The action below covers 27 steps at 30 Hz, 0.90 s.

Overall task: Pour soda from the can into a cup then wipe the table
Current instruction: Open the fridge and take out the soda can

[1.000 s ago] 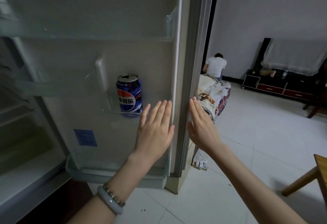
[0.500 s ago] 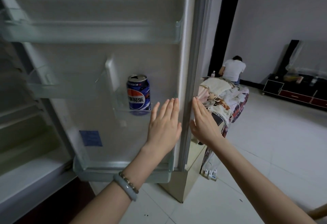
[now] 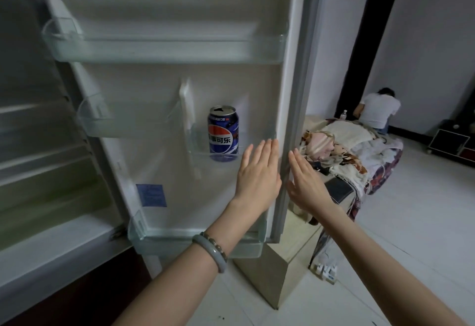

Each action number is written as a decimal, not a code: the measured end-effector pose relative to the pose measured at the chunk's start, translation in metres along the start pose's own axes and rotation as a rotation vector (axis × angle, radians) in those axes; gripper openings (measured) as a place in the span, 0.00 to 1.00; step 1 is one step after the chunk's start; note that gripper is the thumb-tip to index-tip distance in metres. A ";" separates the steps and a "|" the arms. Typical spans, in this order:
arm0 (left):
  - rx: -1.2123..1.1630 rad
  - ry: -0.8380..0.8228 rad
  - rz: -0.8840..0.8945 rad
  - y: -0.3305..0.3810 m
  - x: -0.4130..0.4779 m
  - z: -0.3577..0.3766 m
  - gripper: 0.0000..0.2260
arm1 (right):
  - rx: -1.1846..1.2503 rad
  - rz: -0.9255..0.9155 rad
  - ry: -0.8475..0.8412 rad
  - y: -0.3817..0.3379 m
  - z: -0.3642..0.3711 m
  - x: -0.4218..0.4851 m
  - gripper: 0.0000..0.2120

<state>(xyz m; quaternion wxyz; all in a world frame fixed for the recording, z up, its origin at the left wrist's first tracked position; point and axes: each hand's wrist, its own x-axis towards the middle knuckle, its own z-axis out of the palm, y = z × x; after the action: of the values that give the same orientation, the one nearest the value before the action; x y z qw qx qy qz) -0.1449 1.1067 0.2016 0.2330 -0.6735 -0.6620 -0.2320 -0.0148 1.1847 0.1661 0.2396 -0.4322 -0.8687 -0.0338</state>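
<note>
While can point(image 3: 223, 134) stands upright in fridge door point(image 3: 154, 89) shelf, we are at fetching step. Left hand point(image 3: 257, 174) and right hand point(image 3: 305, 184) flat, empty. Can at 11 o'clock of left hand; next, we must grip it.

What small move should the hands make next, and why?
Probably the left hand should rise a little and close round the can. The can stands upright in the open fridge's door shelf, untouched. Both hands are open and empty, the left one nearest it, the right hand farther off.
</note>
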 end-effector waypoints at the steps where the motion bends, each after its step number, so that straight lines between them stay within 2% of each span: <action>1: 0.002 -0.002 0.000 0.000 0.002 0.002 0.32 | -0.005 -0.006 -0.002 0.002 0.001 0.002 0.31; 19: -0.014 -0.047 0.055 -0.009 0.015 0.011 0.30 | -0.041 -0.019 -0.042 0.009 0.004 0.021 0.31; 24: -0.175 -0.024 0.081 -0.023 0.005 -0.008 0.27 | -0.023 -0.060 0.110 -0.014 -0.026 0.022 0.30; 27: -0.210 0.096 0.067 -0.041 -0.004 -0.029 0.27 | 0.048 -0.158 0.232 -0.037 -0.051 0.027 0.32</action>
<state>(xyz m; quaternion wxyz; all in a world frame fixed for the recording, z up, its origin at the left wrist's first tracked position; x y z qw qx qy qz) -0.1860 1.0866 0.2224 0.2004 -0.7042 -0.5991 -0.3241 -0.0373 1.1677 0.2281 0.3452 -0.3498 -0.8671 -0.0817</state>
